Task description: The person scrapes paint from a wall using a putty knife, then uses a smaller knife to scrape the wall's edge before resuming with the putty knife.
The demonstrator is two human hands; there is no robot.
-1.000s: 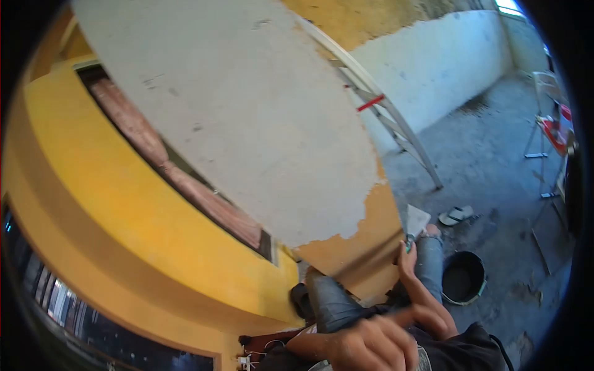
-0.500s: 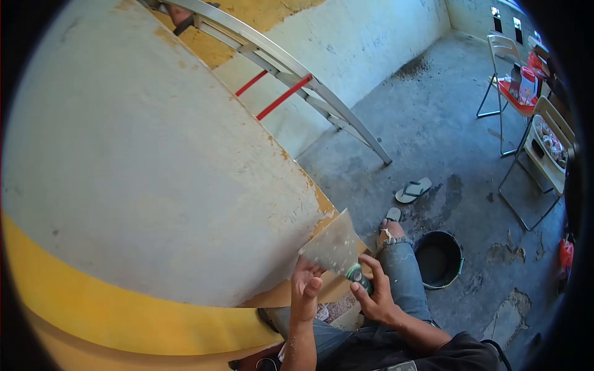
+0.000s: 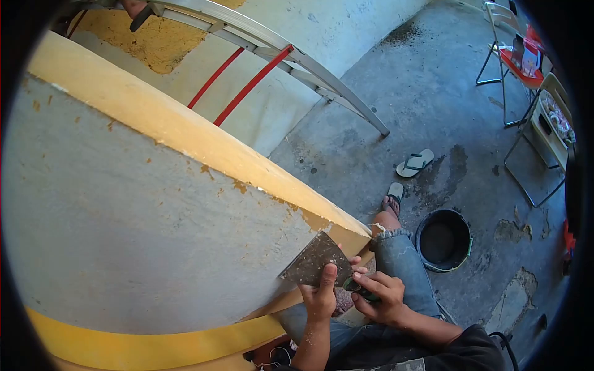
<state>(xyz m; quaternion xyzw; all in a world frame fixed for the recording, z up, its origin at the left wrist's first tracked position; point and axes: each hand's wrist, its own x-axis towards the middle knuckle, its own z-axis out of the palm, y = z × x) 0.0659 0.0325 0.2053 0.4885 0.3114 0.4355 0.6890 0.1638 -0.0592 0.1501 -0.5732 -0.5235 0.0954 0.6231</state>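
Observation:
A wide, trapezoid scraper blade (image 3: 314, 258), specked with pale bits, is tilted in front of me near the corner of a grey-white wall (image 3: 154, 216). My right hand (image 3: 385, 299) is closed around the scraper's dark green handle (image 3: 359, 289). At the blade's lower edge is my left hand (image 3: 318, 302), its thumb laid on the near face and its other fingers partly hidden behind. Patches of bare orange-brown show along the wall's edge, which meets a pale yellow side face (image 3: 185, 139).
A black bucket (image 3: 443, 240) stands right of my leg, with a loose flip-flop (image 3: 415, 163) farther off. A metal ladder (image 3: 334, 93) with red braces rises ahead, another person's foot (image 3: 135, 8) on it. Folding chairs (image 3: 544, 142) holding items line the right side.
The scraper has turned and now shows a darker face. My left thumb has come onto the blade. My view has shifted, showing more of the wall's yellow side.

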